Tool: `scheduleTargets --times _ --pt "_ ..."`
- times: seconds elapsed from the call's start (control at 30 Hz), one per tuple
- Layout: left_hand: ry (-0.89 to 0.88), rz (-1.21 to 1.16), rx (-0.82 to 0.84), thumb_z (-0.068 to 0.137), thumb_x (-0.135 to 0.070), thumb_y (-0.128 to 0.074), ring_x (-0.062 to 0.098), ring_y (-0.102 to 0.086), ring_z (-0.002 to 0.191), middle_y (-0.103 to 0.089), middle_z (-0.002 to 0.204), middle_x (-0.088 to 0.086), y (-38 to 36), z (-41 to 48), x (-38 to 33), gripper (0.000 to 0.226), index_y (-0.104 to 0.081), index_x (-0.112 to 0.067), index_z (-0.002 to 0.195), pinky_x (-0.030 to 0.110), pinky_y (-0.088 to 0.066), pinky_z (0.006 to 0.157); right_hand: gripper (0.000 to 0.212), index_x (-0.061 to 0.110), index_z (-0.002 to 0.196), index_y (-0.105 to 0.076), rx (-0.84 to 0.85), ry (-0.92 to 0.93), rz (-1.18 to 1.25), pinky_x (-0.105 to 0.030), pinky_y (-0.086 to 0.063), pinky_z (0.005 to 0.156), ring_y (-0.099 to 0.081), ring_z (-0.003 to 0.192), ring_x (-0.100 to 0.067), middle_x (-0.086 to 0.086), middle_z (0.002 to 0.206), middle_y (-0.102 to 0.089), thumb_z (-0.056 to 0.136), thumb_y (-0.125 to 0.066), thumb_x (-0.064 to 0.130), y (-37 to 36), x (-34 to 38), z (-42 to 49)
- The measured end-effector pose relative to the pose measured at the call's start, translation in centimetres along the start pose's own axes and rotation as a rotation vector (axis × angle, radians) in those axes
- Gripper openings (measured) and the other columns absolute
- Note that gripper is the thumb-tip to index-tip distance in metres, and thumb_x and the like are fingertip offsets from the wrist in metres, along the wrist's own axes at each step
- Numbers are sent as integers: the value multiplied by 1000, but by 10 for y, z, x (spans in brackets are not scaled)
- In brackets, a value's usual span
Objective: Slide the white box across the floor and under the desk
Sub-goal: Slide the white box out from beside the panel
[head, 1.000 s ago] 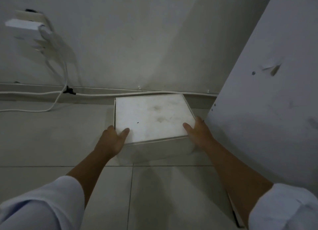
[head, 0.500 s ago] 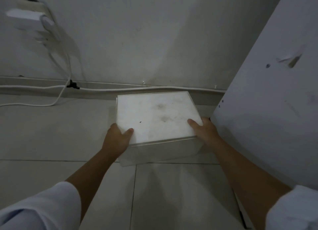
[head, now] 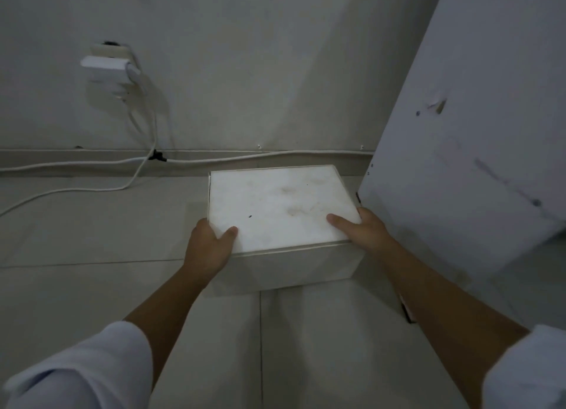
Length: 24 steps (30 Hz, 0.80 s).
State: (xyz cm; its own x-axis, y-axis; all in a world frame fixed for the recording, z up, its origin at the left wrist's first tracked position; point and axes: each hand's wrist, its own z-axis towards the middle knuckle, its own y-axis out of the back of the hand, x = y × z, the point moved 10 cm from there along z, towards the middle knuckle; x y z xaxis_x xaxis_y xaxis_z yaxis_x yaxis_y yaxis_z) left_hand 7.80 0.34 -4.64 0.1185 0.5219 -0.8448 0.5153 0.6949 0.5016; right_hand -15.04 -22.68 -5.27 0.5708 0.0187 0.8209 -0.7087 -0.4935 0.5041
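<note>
The white box sits on the tiled floor in the middle of the head view, its smudged lid facing up. My left hand grips its near left corner, thumb on the lid and fingers down the side. My right hand holds the near right corner the same way. The box's right side lies close against the white side panel of the desk, which rises on the right. The far edge of the box is a short way from the wall's skirting.
A white adapter is plugged into a wall socket at the upper left. Its white cable trails down and loops over the floor to the left. Another cable runs along the skirting behind the box.
Both hands have kept their hold on the box's near corners. The view has shifted, so the box appears lower and more to the right, nearer the desk panel.
</note>
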Motion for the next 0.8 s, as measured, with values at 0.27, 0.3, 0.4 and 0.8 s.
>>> scheduleTargets --times 0.27,0.3,0.4,0.8 --pt "-18 24 48 91 -23 -58 38 -54 119 -54 133 23 38 -54 -8 50 -46 4 131 35 -43 89 82 5 129 -46 -69 -70 -72 -34 -47 91 -56 114 -28 -11 130 -55 69 -73 55 21 6 -85" --pt "-26 41 50 91 -23 -58 38 -53 120 -54 133 23 42 -58 -9 50 -46 4 131 36 -43 92 86 5 132 -42 -70 -79 -69 -36 -47 94 -54 118 -28 -11 133 -52 69 -73 56 21 4 -93" --pt "-48 67 60 90 -23 -59 38 -54 119 -55 132 22 47 -72 -10 49 -48 4 130 38 -43 94 91 5 136 -34 -81 -87 -48 -37 -45 99 -51 122 -28 -10 136 -49 70 -71 57 23 -6 -115" --pt "-74 127 154 88 -34 -60 35 -60 109 -60 125 20 29 -167 10 52 -54 3 124 35 -46 81 113 7 145 -21 -50 -43 -158 -38 -41 106 -43 133 -31 -11 149 -38 64 -63 73 64 -59 -184"
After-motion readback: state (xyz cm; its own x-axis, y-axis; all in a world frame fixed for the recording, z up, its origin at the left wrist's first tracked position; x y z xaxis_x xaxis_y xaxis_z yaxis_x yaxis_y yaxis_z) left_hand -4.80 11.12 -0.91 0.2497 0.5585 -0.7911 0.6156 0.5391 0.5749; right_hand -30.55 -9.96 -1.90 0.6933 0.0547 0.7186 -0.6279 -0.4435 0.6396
